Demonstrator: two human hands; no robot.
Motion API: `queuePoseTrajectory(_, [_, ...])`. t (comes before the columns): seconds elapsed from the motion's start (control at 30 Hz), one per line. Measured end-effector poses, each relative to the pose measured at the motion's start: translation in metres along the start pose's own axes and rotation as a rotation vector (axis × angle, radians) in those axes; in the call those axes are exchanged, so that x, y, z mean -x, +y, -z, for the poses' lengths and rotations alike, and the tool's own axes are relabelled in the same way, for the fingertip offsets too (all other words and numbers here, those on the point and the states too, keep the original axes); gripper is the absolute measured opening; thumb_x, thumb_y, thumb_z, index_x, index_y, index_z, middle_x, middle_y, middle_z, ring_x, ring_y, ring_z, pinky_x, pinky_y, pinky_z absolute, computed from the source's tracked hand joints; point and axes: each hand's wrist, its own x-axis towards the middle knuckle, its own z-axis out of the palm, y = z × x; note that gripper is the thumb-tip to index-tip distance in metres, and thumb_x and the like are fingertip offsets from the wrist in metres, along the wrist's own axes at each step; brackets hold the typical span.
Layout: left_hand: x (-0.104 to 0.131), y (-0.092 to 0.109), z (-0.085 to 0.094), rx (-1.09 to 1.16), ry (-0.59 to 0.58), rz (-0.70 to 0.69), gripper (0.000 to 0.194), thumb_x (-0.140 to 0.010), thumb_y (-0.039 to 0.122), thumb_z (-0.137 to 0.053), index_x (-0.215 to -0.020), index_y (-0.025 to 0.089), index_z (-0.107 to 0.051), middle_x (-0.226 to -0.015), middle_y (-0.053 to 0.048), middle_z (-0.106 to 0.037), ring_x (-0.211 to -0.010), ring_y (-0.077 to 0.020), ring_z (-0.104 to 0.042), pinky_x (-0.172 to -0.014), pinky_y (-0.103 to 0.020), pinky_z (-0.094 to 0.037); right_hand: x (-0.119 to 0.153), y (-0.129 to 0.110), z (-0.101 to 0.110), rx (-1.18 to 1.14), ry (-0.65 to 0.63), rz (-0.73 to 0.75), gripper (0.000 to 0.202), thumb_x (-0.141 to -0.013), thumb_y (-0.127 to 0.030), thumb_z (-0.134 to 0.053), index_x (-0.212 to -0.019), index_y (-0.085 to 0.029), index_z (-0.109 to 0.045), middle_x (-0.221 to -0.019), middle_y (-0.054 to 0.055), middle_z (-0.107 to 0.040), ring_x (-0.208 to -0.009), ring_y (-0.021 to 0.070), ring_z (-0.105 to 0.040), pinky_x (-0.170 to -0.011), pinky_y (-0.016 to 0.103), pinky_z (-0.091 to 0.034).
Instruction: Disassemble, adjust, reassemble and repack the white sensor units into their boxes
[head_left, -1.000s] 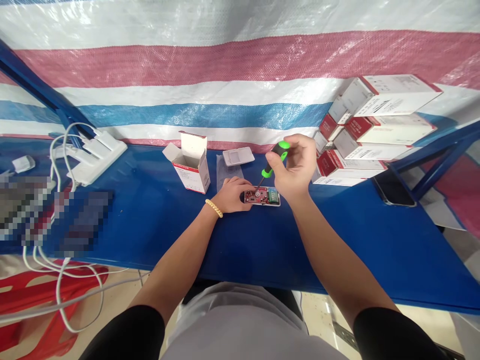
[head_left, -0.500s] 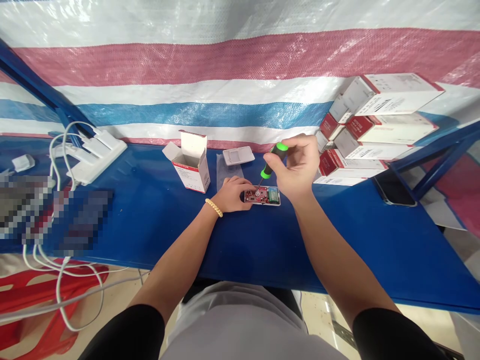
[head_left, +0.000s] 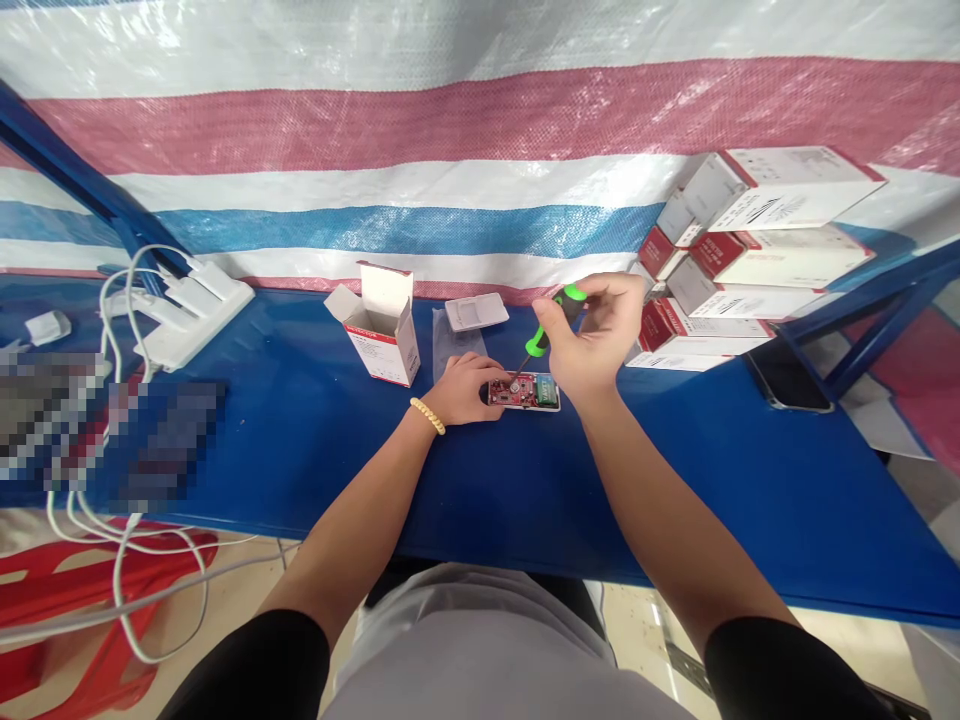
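My left hand (head_left: 469, 390) grips the left end of a small detector (head_left: 525, 405), whose white housing lies open on the table with a red circuit board (head_left: 517, 390) showing. A green component sits at the board's right end. In my right hand (head_left: 600, 335) is a green and black screwdriver (head_left: 556, 318), held at a slant. Its thin shaft points down and left to the board near my left fingertips; whether the tip sits in a screw is too small to tell. Behind the detector lies a white plastic cover (head_left: 477, 312), partly over a clear plastic bag (head_left: 450, 345).
An opened white and red box (head_left: 382, 340) stands left of the bag. Several similar boxes (head_left: 772, 260) are stacked at the right, beside a dark phone (head_left: 791, 380). A white power strip (head_left: 199, 320) with cables lies at the left on the blue table (head_left: 495, 490).
The screwdriver's handle leans a little further right, and my right hand has shifted slightly with it. My left hand and the detector stay where they were.
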Motion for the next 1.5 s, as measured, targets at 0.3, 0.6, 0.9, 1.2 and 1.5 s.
queuePoseTrajectory(0.3, [0.0,-0.001,-0.001,-0.003,0.005,0.005,0.047,-0.071,0.042,-0.067,-0.116,0.025,-0.067,-0.126,-0.005,-0.063,-0.116,-0.0297,-0.051,-0.097,-0.044,-0.034,-0.008,-0.007,0.006,-0.211,-0.218,-0.055,0.019,-0.095,-0.046,-0.048,-0.103,-0.029,-0.053,-0.098,0.002,-0.063,-0.112,0.0227,-0.062,-0.099,0.052,-0.05])
queuePoseTrajectory(0.6, [0.0,-0.001,-0.001,0.003,0.01,0.0,0.047,-0.071,0.041,-0.067,-0.115,0.024,-0.068,-0.126,-0.005,-0.063,-0.115,-0.0296,-0.051,-0.095,-0.044,-0.034,0.0,-0.002,0.001,-0.095,-0.102,-0.074,0.027,-0.084,-0.039,-0.067,-0.106,-0.029,-0.056,-0.091,-0.001,-0.054,-0.081,0.0138,-0.062,-0.072,0.032,-0.059])
queuePoseTrajectory(0.9, [0.0,0.0,-0.001,0.0,0.003,0.019,0.048,-0.071,0.042,-0.068,-0.115,0.024,-0.067,-0.126,-0.005,-0.063,-0.116,-0.03,-0.051,-0.098,-0.044,-0.033,-0.008,-0.017,0.008,-0.251,-0.316,-0.244,0.029,-0.088,-0.053,-0.057,-0.1,-0.027,-0.054,-0.096,0.002,-0.065,-0.088,0.0164,-0.067,-0.072,0.034,-0.058])
queuePoseTrajectory(1.2, [0.0,-0.002,-0.001,0.002,0.011,0.005,0.045,-0.072,0.041,-0.067,-0.114,0.024,-0.068,-0.124,-0.006,-0.064,-0.116,-0.0307,-0.051,-0.095,-0.045,-0.034,-0.004,-0.014,0.0,-0.13,-0.153,-0.056,0.029,-0.079,-0.041,-0.073,-0.095,-0.026,-0.055,-0.092,0.0,-0.06,-0.091,0.0175,-0.066,-0.084,0.037,-0.056])
queuePoseTrajectory(1.5, [-0.001,-0.005,-0.005,-0.022,0.025,0.006,0.046,-0.07,0.041,-0.069,-0.112,0.023,-0.068,-0.126,-0.007,-0.063,-0.117,-0.0322,-0.05,-0.097,-0.046,-0.033,-0.003,-0.024,0.002,-0.114,-0.329,-0.145,0.025,-0.088,-0.042,-0.061,-0.106,-0.026,-0.055,-0.101,0.004,-0.065,-0.101,0.0206,-0.066,-0.089,0.04,-0.055])
